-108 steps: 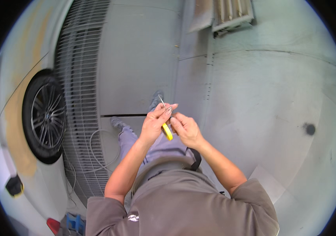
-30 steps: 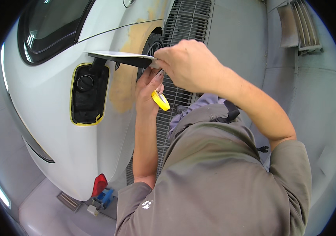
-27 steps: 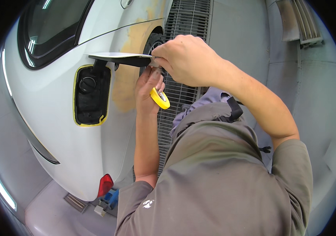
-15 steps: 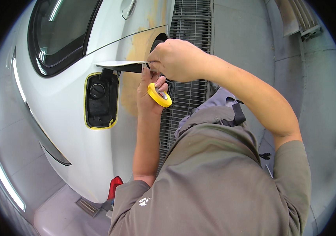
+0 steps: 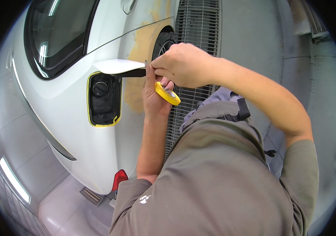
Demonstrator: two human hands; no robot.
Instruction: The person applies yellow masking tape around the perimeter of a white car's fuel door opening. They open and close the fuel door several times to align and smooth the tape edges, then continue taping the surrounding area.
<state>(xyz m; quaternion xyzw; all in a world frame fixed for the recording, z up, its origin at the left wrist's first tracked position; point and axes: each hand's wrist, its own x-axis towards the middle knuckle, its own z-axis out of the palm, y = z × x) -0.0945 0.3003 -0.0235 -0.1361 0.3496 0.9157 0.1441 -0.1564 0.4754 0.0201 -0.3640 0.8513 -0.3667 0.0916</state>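
Note:
A white fuel filler flap (image 5: 117, 65) stands swung out from the car's side, its dark underside partly showing. Below it lies the black filler recess (image 5: 107, 103) with a round fuel cap (image 5: 100, 89), its rim lined with yellow tape (image 5: 89, 103). My left hand (image 5: 154, 94) has a roll of yellow masking tape (image 5: 167, 93) hooked on its curled fingers, while its raised thumb rests at the flap's outer edge. Closed in a pinch, my right hand (image 5: 185, 65) meets that same edge beside the left thumb. Whatever its fingertips grip is hidden.
The white car body (image 5: 69, 100) fills the left, with tan filler patches (image 5: 138, 51) near the wheel arch and a red tail light (image 5: 119, 179) low down. A floor grate (image 5: 198, 27) runs alongside the car, beneath my arms.
The flap now shows more of its white outer face. Both hands remain at its outer edge, and the tape roll stays on my left fingers. The whole view has shifted slightly.

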